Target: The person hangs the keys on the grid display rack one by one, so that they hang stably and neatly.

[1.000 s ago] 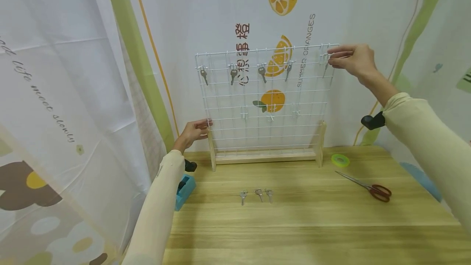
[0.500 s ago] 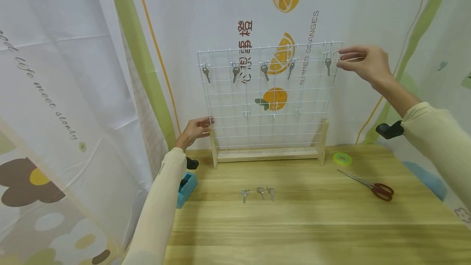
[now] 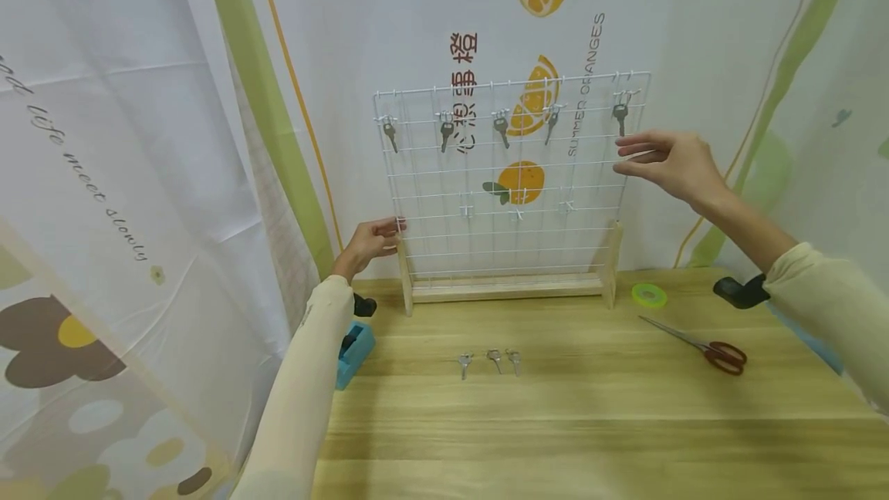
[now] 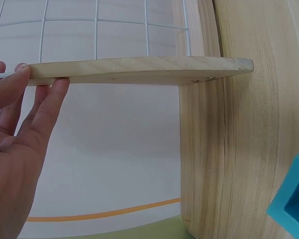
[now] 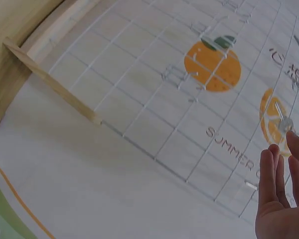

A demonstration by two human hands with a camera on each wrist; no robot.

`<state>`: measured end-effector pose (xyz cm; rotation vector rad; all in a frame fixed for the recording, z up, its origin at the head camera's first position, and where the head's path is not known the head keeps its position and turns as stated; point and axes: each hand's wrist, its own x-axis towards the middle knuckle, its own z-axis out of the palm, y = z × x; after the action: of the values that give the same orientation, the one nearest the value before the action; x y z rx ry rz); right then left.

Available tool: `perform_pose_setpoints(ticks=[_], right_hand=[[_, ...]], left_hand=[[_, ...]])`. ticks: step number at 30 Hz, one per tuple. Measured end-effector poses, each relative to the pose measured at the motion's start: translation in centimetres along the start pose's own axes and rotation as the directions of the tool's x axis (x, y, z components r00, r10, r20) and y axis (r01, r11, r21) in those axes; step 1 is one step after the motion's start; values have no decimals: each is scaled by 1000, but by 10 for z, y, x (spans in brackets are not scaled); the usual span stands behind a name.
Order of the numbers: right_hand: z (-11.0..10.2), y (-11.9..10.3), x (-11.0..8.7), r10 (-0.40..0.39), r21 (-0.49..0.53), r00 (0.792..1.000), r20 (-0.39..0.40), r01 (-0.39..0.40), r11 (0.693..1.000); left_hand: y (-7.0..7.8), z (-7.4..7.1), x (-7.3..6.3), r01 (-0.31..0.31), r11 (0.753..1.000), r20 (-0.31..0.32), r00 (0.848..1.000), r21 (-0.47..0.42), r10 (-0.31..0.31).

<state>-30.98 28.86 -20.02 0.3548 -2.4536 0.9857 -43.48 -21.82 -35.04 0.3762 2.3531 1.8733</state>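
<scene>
A white wire grid rack (image 3: pixel 507 289) on a wooden stand rises at the back of the table. Keys hang from hooks along its upper part, the rightmost key (image 3: pixel 620 116) near the top corner. My left hand (image 3: pixel 371 245) holds the rack's left side, thumb and fingers pinching the top of the wooden upright (image 4: pixel 139 67) in the left wrist view. Just below the rightmost key, my right hand (image 3: pixel 677 164) hovers at the grid's right edge, fingers extended and holding nothing. Lower on the grid, bare white hooks (image 3: pixel 518 214) show. Three keys (image 3: pixel 465 365) lie on the table.
Red-handled scissors (image 3: pixel 725 357) lie at the right, near a green tape roll (image 3: pixel 649 295). A blue tape dispenser (image 3: pixel 356 353) stands beside the left forearm. Behind the rack hangs a white curtain (image 3: pixel 312 14) printed with oranges.
My right hand has let go at the rightmost hook, where the key now hangs free, and has moved down along the grid's right edge. The left hand stays on the rack.
</scene>
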Motion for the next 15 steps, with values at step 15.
perform_pose_setpoints(ticks=[15], right_hand=[[46, 5, -24, -60, 57, 992, 108, 54, 997]], left_hand=[[3, 1, -3, 17, 1000, 4, 1000, -6, -17]])
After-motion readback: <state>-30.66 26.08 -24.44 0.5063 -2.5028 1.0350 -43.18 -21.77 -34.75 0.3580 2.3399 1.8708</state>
